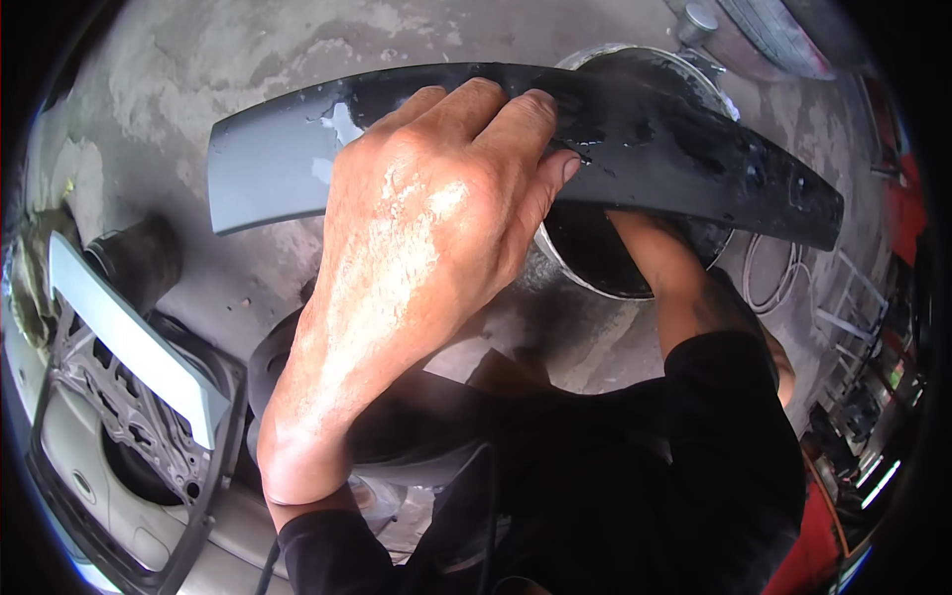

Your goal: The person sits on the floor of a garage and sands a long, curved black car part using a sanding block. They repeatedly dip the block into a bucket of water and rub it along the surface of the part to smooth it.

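A long, curved dark grey panel point(684, 164), which looks like a car body part, spans the upper middle of the view. Its surface is wet, with water drops towards the right end and shiny patches near the left. My left hand point(426, 188) grips it near the middle, fingers over the far edge and thumb on the surface to the right. Below the panel stands a round bucket point(557, 266) with a pale rim and a dark inside. My right forearm point(664, 268) reaches down into the bucket under the panel, and my right hand is hidden there.
At the lower left lies a car door point(223, 436) with bare metalwork and a pale, long strip point(139, 342) across it. A dark cylinder point(144, 256) stands beyond. Coiled hose point(776, 283) and a metal frame point(853, 307) are at the right. A small can point(698, 22) sits behind the bucket.
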{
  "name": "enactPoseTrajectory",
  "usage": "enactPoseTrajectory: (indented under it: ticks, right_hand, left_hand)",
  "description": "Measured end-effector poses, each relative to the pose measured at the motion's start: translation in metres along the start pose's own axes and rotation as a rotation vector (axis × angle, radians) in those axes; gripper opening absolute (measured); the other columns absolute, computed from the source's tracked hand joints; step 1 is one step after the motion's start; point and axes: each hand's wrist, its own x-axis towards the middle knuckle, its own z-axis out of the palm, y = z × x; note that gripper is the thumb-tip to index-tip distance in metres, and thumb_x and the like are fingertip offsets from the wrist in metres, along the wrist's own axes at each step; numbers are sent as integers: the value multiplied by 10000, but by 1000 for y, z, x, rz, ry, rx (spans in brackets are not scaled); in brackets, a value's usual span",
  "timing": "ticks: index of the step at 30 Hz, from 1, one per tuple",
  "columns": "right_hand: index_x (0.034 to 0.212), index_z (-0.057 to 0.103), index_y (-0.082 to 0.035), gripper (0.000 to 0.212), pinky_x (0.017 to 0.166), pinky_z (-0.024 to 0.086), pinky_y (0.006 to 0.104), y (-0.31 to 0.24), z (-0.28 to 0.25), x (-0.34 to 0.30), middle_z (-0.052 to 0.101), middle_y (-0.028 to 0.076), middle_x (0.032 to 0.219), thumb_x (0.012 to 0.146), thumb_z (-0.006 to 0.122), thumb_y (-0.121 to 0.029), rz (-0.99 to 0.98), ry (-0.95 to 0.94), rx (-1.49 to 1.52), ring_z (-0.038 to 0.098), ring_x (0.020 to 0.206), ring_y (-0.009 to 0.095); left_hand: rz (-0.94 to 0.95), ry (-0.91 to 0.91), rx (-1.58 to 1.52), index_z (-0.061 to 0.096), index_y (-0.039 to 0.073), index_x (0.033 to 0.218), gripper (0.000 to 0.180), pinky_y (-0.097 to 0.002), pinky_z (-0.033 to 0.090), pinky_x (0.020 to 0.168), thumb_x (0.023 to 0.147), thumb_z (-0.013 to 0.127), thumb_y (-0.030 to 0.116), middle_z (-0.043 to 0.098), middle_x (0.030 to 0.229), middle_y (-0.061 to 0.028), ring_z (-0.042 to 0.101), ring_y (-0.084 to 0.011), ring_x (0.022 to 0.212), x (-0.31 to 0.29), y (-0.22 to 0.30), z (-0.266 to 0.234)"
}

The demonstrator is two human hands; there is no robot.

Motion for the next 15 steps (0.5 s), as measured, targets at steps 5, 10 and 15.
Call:
enactPoseTrajectory:
  ticks: [5,10,15]
  right_hand:
    - [1452,677,-168,565,1147,450,407,-5,11,0,651,123,1469,905,690,-307,4,-5,3,595,1370,304]
    - [1454,678,-173,572,1150,448,405,-24,-9,-8,650,116,1471,903,699,-326,-3,-11,16,592,1375,298]
    - [1456,679,-178,579,1153,446,403,-49,-45,-71,650,109,1473,902,707,-345,0,-77,133,588,1381,292]
  left_hand:
    - [-32,-15,-41,764,7,1155,278,-410,587,725,948,805,188,762,1031,-156,746,-372,857,3,-1,-1]
    - [-27,-66,-22,766,12,1158,279,-431,587,757,953,794,198,764,1033,-177,749,-390,864,7,5,3]
    - [-26,-170,22,765,6,1189,314,-469,585,848,967,770,228,773,1052,-215,748,-421,921,11,12,7]
